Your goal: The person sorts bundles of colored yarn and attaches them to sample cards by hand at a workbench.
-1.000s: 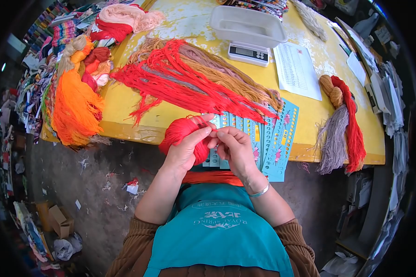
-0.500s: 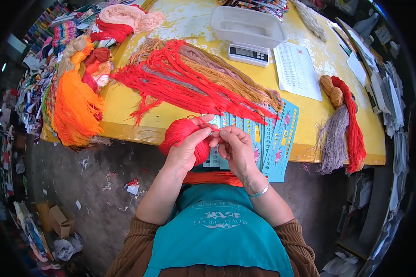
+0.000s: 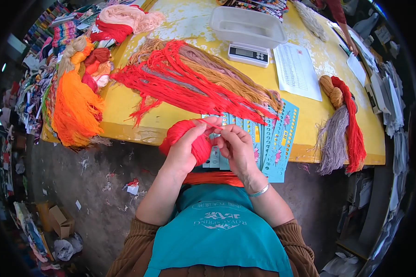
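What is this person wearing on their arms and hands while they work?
Both hands are bare, with no gloves: the left hand and the right hand. The right wrist carries a thin silver bangle. Brown ribbed knit sleeves are pushed up past the elbows, leaving the forearms uncovered. Over the front hangs a teal apron with pale printed lettering.

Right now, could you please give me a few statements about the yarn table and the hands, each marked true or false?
1. The left hand holds a bundle of red yarn. True.
2. The tray on the scale is full of yarn. False: the tray looks empty.
3. The right hand pinches a red strand above the blue cards. True.
4. The orange yarn lies at the table's right end. False: it hangs off the left end.
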`<move>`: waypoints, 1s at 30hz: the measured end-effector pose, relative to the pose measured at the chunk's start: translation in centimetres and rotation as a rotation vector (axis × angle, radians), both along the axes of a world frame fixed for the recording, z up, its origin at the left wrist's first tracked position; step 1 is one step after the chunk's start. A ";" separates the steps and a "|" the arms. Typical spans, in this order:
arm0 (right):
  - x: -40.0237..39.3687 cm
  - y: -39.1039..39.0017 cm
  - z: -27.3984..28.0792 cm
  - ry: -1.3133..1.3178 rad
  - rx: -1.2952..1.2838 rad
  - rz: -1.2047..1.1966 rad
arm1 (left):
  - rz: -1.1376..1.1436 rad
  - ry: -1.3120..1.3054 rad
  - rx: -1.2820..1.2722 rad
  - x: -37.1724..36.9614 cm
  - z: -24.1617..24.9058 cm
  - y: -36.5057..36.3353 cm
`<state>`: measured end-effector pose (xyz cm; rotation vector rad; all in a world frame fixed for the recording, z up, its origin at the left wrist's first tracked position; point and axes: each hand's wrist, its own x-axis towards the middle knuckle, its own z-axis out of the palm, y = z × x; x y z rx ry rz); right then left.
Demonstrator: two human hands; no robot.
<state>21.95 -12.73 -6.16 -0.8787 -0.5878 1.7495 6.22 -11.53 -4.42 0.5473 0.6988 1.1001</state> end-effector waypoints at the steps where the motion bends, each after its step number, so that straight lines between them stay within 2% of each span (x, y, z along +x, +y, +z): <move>1: -0.1 0.0 0.2 0.001 -0.001 0.000 | -0.049 -0.076 -0.028 -0.1 0.0 0.1; 3: -0.3 0.1 1.2 -0.159 0.010 0.012 | -0.064 -0.072 -0.012 -0.3 0.0 0.1; 9: -0.7 0.4 0.8 -0.321 0.142 0.027 | -0.066 -0.068 -0.018 -0.1 0.2 -0.1; 13: -1.2 0.6 -1.0 -0.273 0.186 0.019 | -0.094 -0.075 -0.029 -0.2 0.3 -0.1; 15: -1.4 0.4 -0.4 -0.232 0.175 -0.083 | -0.097 -0.067 -0.026 -0.3 0.5 -0.2; 19: -0.4 0.1 0.6 -0.259 0.185 -0.124 | -0.117 -0.047 -0.062 -0.8 0.1 0.2; 21: 0.3 0.3 1.0 0.029 0.023 -0.042 | -0.146 -0.030 -0.038 -1.6 -1.1 0.4; 23: 0.6 0.5 0.6 0.066 -0.007 -0.025 | -0.174 -0.013 -0.013 -1.9 -1.8 0.5; 25: 1.2 0.6 0.4 0.294 -0.125 0.116 | -0.216 -0.172 0.005 -1.9 -2.1 0.6; 29: 1.0 0.6 0.9 0.373 -0.149 0.161 | -0.213 -0.249 0.059 -1.1 0.4 0.4; 30: 0.8 0.5 1.4 0.215 -0.118 0.169 | -0.217 -0.231 0.049 -1.1 0.5 0.3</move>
